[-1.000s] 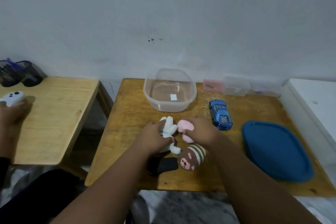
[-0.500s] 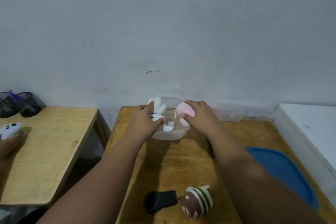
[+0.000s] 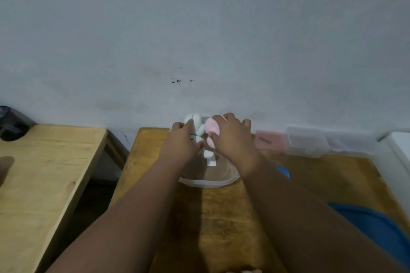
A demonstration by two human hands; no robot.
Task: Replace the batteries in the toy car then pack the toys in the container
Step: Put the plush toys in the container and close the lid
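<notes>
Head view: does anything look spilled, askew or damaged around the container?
Nothing stands out. The left grip holds the white plush and the right grip the pink plush over the clear container, which sits upright. Only oddity: small dark specks on the wall above.

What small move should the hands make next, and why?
Probably lower and release both toys: the left hand grips the white plush and the right hand grips the pink plush, both held over the clear container, not yet let go.

Pale wall (image 3: 199, 29), two wooden tables (image 3: 44, 173)
</notes>
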